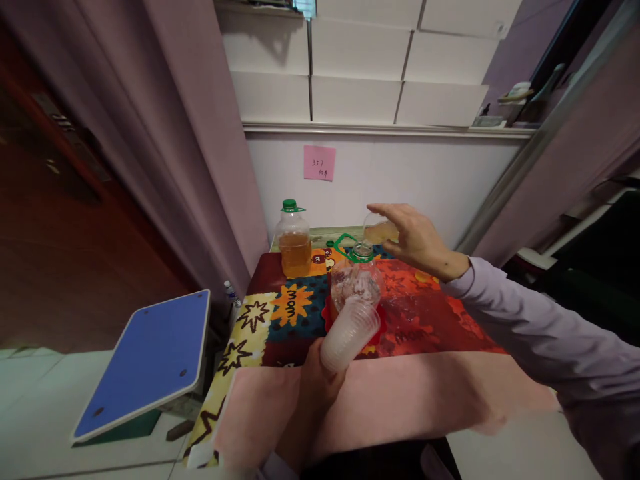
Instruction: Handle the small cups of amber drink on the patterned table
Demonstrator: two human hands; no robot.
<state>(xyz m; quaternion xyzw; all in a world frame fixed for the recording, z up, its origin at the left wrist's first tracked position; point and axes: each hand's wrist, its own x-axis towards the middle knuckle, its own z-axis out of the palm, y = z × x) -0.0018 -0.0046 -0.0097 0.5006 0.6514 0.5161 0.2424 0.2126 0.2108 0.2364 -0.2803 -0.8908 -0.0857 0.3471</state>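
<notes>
My left hand [316,379] grips a stack of clear plastic cups [349,332], tilted up toward the table's middle. Just beyond the stack stands a clear plastic jug with a green open cap ring [356,277] on a red mat. My right hand [416,239] reaches over the far side of the table and holds a clear cup with amber liquid [379,231] above and behind that jug. A second jug with a green cap [294,241], half full of amber liquid, stands at the far left of the table.
The small table wears a bright patterned cloth [280,313] with a pink sheet [420,393] over its near part. A blue-topped tilted stand [150,360] sits on the floor to the left, a small water bottle [231,293] beside the curtain. A pink note [319,163] hangs on the wall.
</notes>
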